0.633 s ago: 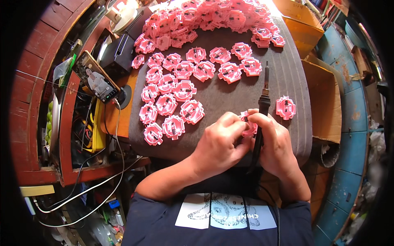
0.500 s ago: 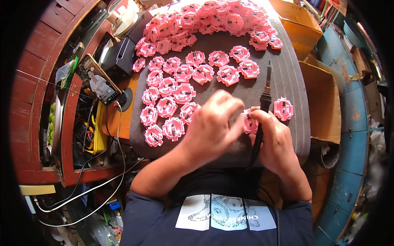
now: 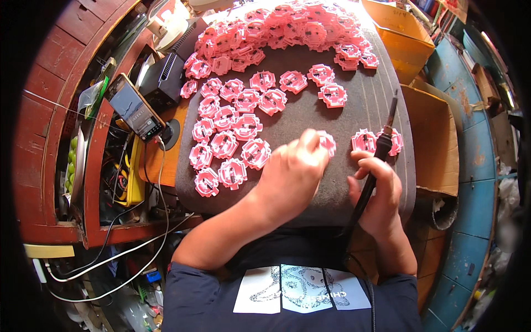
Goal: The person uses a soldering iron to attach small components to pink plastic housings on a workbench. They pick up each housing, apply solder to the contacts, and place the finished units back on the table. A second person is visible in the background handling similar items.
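My left hand (image 3: 293,174) is closed, pinching a pink plastic part (image 3: 327,144) that shows just past its fingertips, over the middle of the board. In my right hand (image 3: 379,188) is a soldering iron (image 3: 376,163), its tip pointing up and away from me. Just beyond the right fingertips, another pink part (image 3: 363,141) lies on the grey board (image 3: 310,207). A further pink part (image 3: 395,143) sits beside it, partly behind the iron. Several more pink parts (image 3: 225,144) with small dark pieces inside are spread out left of my left hand.
A large heap of pink parts (image 3: 282,27) covers the board's far end. Cardboard boxes (image 3: 434,138) stand along the right side. At the left are a phone (image 3: 135,108) on a stand, a black box-shaped device (image 3: 166,72) and a white cable (image 3: 166,205).
The pink part at my right fingers now lies on the board beside the other one. One part has gone from the far row, and my left hand now holds a part. The iron has shifted right.
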A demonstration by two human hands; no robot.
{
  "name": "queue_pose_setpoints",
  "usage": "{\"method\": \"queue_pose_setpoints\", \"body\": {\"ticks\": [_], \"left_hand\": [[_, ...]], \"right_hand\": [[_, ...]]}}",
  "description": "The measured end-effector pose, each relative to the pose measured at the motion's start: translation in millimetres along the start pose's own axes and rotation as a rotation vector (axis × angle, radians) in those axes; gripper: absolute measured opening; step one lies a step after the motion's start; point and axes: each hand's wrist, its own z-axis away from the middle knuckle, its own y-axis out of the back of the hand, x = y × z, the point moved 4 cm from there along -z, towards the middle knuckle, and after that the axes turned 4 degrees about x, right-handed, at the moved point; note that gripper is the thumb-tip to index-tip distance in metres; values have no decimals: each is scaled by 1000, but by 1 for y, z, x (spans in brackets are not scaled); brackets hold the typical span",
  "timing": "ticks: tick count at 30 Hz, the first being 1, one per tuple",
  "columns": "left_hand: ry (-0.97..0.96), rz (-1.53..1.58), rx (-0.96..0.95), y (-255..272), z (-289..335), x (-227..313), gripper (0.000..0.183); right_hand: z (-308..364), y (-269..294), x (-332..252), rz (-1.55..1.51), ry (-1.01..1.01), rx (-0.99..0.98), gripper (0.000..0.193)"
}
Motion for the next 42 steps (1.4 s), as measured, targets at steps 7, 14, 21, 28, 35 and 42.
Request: {"method": "queue_pose_setpoints", "body": {"ticks": [7,14,21,28,35,42], "left_hand": [[-64,232,31,4,31,8,24],[-87,251,-18,4,32,9,27],[-35,233,26,11,34,10,32],[40,364,173,-3,45,10,34],[59,482,143,-10,42,6,27],[130,485,159,-9,35,6,12]], "right_hand": [[4,-11,-8,-16,3,-13,48],[0,-9,-8,35,39,-49,41],[2,-15,-16,-67,7,-123,41],[5,-21,-17,-139,-46,-72,42],[6,-21,-13,-186,-118,-90,38],[15,-18,-21,-106,14,83,42]]}}
